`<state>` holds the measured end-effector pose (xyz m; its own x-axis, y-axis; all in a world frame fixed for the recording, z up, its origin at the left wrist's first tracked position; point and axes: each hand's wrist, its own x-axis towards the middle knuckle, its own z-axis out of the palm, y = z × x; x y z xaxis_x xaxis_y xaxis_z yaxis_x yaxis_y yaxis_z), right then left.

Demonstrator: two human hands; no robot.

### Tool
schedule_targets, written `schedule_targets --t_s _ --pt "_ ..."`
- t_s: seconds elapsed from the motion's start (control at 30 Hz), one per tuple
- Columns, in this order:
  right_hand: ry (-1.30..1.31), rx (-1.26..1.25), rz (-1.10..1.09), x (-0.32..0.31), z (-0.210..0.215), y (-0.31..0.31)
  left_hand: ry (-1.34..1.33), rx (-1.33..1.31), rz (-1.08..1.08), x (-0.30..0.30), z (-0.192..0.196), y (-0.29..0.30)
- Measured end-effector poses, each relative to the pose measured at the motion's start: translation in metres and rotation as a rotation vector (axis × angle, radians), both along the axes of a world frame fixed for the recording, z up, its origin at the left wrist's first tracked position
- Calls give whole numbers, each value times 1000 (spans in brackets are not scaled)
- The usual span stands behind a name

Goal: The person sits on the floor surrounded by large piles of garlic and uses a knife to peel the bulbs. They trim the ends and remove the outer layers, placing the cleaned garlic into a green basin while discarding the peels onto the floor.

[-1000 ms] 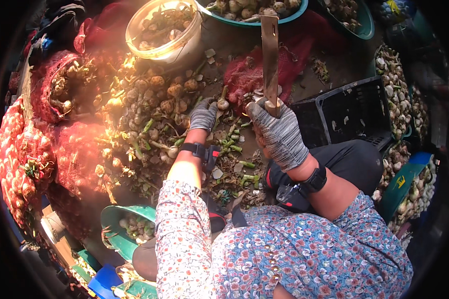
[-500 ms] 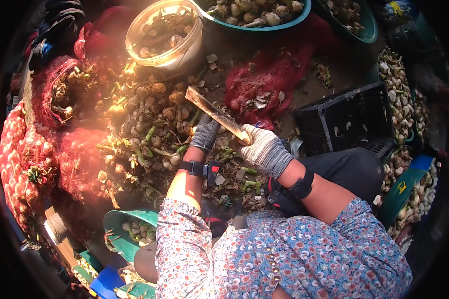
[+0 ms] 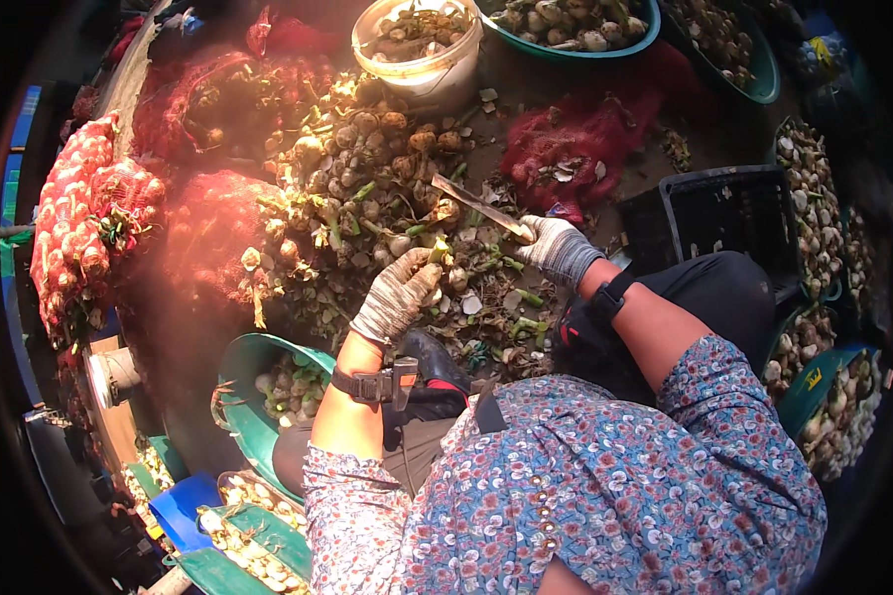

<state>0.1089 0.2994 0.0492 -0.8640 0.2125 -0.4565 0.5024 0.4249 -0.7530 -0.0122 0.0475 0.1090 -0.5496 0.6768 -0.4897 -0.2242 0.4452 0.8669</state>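
My right hand [image 3: 558, 250], in a knitted grey and white glove, is closed round the end of a long flat knife [image 3: 478, 206]. The blade points up and left over a heap of garlic [image 3: 367, 169]. In the same kind of glove, my left hand [image 3: 395, 296] is closed round a garlic bulb [image 3: 441, 252]. Only a short greenish-yellow stem shows above the fingers; the bulb itself is mostly hidden. The blade and this stem are apart. Below the hands lie cut stems and loose skins [image 3: 471, 302].
A white bucket [image 3: 417, 71] and teal basins [image 3: 572, 50] of bulbs stand at the back. Red mesh sacks [image 3: 69, 228] line the left, with a green tub [image 3: 243, 397] nearer me. At right are a black crate [image 3: 729, 213] and piled garlic [image 3: 814, 208].
My left hand has moved left and nearer me, away from the blade, and now shows a stem in its grip. The knife stays in my right hand. The view has shifted.
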Motion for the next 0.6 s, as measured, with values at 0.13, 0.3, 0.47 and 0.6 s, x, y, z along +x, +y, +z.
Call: schedule_targets --t_s 0.13,0.3,0.47,0.6 --pt "260 -710 -193 -17 60 -45 211 -106 -129 20 16 17" --pt "-16 -700 -365 -13 88 -45 -63 449 133 40 21 6" --pt "-30 -1326 -530 4 50 -59 -222 572 322 67 17 17" --pt "133 -518 -281 5 46 -56 -245 632 286 61 22 22"
